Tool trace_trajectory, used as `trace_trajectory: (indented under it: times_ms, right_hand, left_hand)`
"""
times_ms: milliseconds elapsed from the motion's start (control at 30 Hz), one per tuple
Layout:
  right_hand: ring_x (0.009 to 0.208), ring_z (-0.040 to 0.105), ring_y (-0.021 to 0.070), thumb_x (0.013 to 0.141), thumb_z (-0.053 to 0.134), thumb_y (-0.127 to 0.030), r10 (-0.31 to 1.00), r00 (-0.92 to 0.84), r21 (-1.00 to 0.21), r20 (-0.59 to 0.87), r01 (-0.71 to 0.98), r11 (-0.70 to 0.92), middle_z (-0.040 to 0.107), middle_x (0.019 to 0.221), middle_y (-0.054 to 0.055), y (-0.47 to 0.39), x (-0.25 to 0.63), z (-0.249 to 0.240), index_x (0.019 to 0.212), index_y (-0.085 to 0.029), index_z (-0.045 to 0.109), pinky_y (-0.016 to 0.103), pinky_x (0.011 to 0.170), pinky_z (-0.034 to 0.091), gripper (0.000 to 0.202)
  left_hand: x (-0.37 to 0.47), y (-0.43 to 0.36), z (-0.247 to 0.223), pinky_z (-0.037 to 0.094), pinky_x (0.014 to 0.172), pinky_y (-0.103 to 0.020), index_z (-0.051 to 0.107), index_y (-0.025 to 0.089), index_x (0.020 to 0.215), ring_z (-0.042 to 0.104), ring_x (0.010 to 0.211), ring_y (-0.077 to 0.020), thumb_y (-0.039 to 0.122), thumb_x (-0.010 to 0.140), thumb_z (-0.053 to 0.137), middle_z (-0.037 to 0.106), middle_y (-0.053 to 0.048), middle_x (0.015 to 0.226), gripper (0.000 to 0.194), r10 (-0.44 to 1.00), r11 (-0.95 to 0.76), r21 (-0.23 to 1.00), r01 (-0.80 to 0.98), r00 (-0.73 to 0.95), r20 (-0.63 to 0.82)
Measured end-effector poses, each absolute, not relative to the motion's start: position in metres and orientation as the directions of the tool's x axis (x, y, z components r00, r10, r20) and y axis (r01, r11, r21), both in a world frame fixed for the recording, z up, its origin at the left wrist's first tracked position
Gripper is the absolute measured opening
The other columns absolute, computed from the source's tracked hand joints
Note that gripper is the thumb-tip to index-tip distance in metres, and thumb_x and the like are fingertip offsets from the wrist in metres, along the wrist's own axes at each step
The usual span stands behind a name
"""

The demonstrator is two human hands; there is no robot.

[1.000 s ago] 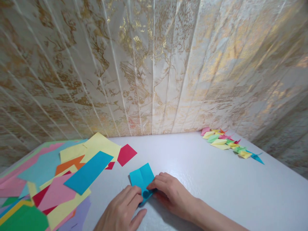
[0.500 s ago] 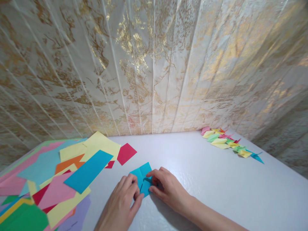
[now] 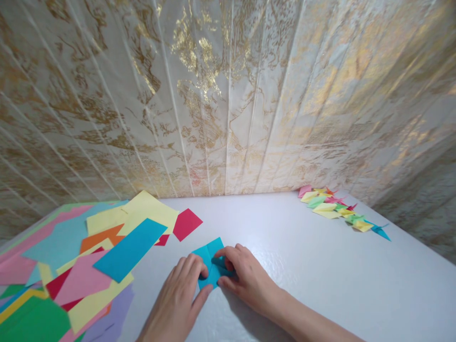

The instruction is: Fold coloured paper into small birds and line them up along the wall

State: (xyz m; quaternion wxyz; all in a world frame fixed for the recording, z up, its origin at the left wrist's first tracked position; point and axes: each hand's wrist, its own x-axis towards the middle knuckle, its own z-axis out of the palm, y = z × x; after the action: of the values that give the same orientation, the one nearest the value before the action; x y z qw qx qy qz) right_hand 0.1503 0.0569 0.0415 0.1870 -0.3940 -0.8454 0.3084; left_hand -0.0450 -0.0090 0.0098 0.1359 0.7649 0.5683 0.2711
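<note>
A small blue sheet of paper (image 3: 213,252) with crease lines lies on the table in front of me, its right part partly folded up. My left hand (image 3: 185,285) rests on the paper's left side, fingers bent and thumb at the near edge. On the right side, my right hand (image 3: 240,273) grips the paper between thumb and index finger. The fingers cover parts of both side edges.
A white table (image 3: 302,270) spans the view. Loose coloured paper, with a blue strip (image 3: 130,250) on top, spreads over the left. A red piece (image 3: 187,224) lies beyond my hands. Folded paper figures (image 3: 327,210) line the back right. A gold-patterned curtain (image 3: 228,118) hangs behind.
My left index finger and thumb have shifted slightly on the blue paper. The raised fold at its right side looks a little flatter and wider. The view has tilted slightly.
</note>
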Motion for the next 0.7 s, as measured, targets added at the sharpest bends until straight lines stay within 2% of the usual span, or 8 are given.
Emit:
trace_trajectory:
  times_ms: [67,167,300,400,500,600,633,700]
  right_hand:
    - [0.084,0.05,0.0188,0.07,0.061,0.004,0.772,-0.631,-0.736,0.076,0.488,0.47,0.057,0.087,0.0,0.059,0.156,0.04,0.114,-0.018,0.06,0.031,0.079,0.041,0.049]
    - [0.087,0.053,0.0178,0.066,0.051,0.01,0.767,-0.636,-0.81,0.082,0.406,0.424,0.058,0.094,0.002,0.063,0.165,0.034,0.122,-0.019,0.057,0.03,0.081,0.044,0.063]
    - [0.088,0.055,0.0164,0.063,0.043,0.012,0.742,-0.663,-0.823,0.1,0.364,0.436,0.058,0.098,0.002,0.07,0.172,0.033,0.123,-0.021,0.057,0.028,0.082,0.046,0.069]
    - [0.087,0.056,0.0163,0.066,0.051,0.008,0.683,-0.727,-0.782,0.076,0.381,0.493,0.057,0.101,0.003,0.075,0.167,0.046,0.117,-0.02,0.06,0.027,0.081,0.047,0.06]
    - [0.092,0.059,0.0199,0.069,0.071,-0.004,0.645,-0.764,-0.69,0.013,0.46,0.559,0.058,0.108,0.006,0.075,0.154,0.06,0.118,-0.018,0.062,0.03,0.083,0.048,0.052]
    - [0.09,0.062,0.0233,0.07,0.078,-0.012,0.608,-0.793,-0.607,-0.047,0.506,0.613,0.064,0.099,0.005,0.073,0.139,0.065,0.098,-0.019,0.068,0.032,0.08,0.048,0.031]
    - [0.086,0.063,0.0223,0.071,0.076,-0.011,0.605,-0.794,-0.624,-0.051,0.499,0.602,0.065,0.091,0.003,0.072,0.135,0.065,0.09,-0.019,0.068,0.032,0.078,0.047,0.022]
    - [0.074,0.064,0.0189,0.074,0.07,-0.012,0.653,-0.756,-0.759,-0.033,0.444,0.476,0.064,0.076,-0.001,0.07,0.131,0.065,0.08,-0.019,0.063,0.029,0.071,0.047,0.012]
  left_hand:
    - [-0.049,-0.011,0.01,0.047,0.08,-0.041,0.053,0.024,0.097,0.056,0.091,-0.0248,0.023,0.095,0.051,0.057,-0.003,0.099,0.003,0.946,-0.317,0.546,0.776,0.215,0.244]
    - [-0.058,-0.015,0.008,0.049,0.09,-0.042,0.055,0.027,0.108,0.056,0.106,-0.0249,0.017,0.091,0.051,0.058,-0.003,0.111,0.02,0.945,-0.324,0.581,0.746,0.222,0.241]
    - [-0.065,-0.016,0.007,0.05,0.098,-0.043,0.056,0.029,0.115,0.055,0.117,-0.0243,0.01,0.081,0.051,0.059,-0.003,0.12,0.039,0.949,-0.314,0.61,0.727,0.228,0.217]
    - [-0.065,-0.015,0.008,0.051,0.098,-0.046,0.059,0.028,0.112,0.058,0.115,-0.0253,0.007,0.073,0.05,0.061,-0.004,0.119,0.045,0.956,-0.292,0.613,0.734,0.221,0.191]
    - [-0.063,-0.014,0.009,0.054,0.096,-0.048,0.06,0.027,0.11,0.06,0.114,-0.0265,0.008,0.07,0.05,0.063,-0.005,0.116,0.045,0.955,-0.296,0.601,0.743,0.222,0.197]
    - [-0.063,-0.014,0.01,0.056,0.094,-0.044,0.059,0.026,0.111,0.063,0.111,-0.0248,0.006,0.07,0.05,0.064,-0.005,0.113,0.047,0.947,-0.318,0.584,0.747,0.224,0.228]
    - [-0.063,-0.014,0.012,0.057,0.093,-0.041,0.056,0.026,0.116,0.063,0.111,-0.0234,0.004,0.07,0.048,0.063,-0.005,0.115,0.051,0.942,-0.326,0.571,0.753,0.207,0.264]
    - [-0.062,-0.016,0.018,0.057,0.093,-0.037,0.048,0.024,0.131,0.06,0.119,-0.0222,0.002,0.076,0.044,0.059,-0.009,0.127,0.06,0.911,-0.33,0.51,0.795,0.125,0.393]
